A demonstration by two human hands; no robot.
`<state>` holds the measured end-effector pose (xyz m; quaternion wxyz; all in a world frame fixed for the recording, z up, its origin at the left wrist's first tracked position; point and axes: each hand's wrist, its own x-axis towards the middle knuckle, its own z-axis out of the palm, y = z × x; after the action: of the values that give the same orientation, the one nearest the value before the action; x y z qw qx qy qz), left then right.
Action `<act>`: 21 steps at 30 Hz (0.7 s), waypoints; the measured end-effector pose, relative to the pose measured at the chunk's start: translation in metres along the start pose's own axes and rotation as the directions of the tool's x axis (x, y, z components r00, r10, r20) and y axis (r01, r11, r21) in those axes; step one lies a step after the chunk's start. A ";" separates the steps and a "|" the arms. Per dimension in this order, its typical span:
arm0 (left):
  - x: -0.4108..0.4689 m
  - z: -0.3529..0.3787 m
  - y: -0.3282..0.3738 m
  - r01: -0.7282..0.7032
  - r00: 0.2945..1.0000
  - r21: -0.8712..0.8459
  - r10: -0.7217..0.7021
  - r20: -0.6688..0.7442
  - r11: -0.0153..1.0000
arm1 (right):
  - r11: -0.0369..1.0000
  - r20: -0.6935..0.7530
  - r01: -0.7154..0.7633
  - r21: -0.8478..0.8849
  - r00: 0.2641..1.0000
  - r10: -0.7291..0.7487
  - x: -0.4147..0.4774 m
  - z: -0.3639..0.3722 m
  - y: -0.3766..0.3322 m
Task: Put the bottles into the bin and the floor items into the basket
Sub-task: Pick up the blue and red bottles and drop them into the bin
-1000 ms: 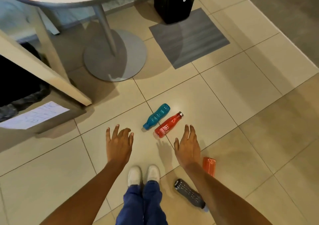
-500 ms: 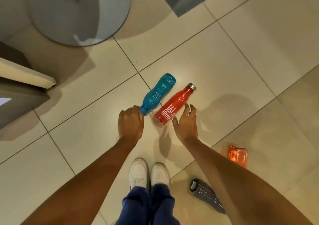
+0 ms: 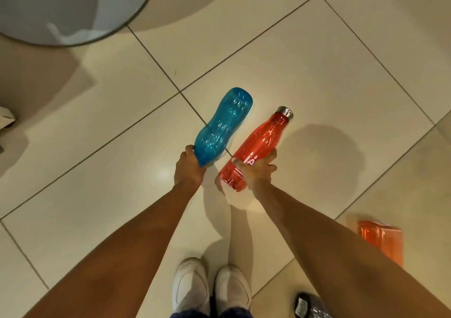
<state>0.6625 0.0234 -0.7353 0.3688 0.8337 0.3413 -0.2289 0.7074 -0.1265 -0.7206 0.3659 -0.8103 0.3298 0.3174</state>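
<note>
Our left hand (image 3: 189,169) curls round the neck end of the blue bottle (image 3: 223,125), our right hand (image 3: 258,171) round the lower body of the red bottle (image 3: 256,144), both pointing away from us at a tile joint of the floor (image 3: 317,61).

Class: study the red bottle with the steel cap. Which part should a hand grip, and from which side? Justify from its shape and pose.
Grip the wide lower body of the red bottle, coming from the base end nearest the person, as the right hand does. The body is straight there, while it tapers to a narrow neck toward the steel cap, which points away.
</note>
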 end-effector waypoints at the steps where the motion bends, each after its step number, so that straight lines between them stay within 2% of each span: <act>1: -0.001 0.001 0.000 -0.007 1.000 -0.010 0.007 0.006 1.000 | 1.000 0.002 0.006 -0.001 1.000 -0.006 0.000 -0.001 0.000; 7: -0.045 -0.014 0.009 -0.058 0.997 -0.121 0.053 -0.048 0.991 | 0.995 -0.008 0.004 -0.102 1.000 -0.005 -0.035 -0.024 -0.005; 13: -0.142 -0.061 0.026 -0.067 0.992 -0.195 0.044 -0.120 0.978 | 0.965 -0.057 0.057 -0.257 0.996 -0.074 -0.121 -0.079 -0.016; 18: -0.229 -0.124 0.061 0.020 0.981 -0.392 -0.094 -0.170 0.920 | 0.938 -0.050 0.089 -0.335 0.992 -0.112 -0.204 -0.129 -0.039; 21: -0.276 -0.170 0.076 0.066 0.972 -0.490 -0.167 -0.165 0.869 | 0.910 -0.019 0.164 -0.381 0.983 -0.185 -0.257 -0.157 -0.058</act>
<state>0.5578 0.0063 -0.4198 0.5133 0.7125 0.4728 -0.0728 0.6449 -0.1451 -0.4206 0.2208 -0.9000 0.1987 0.3189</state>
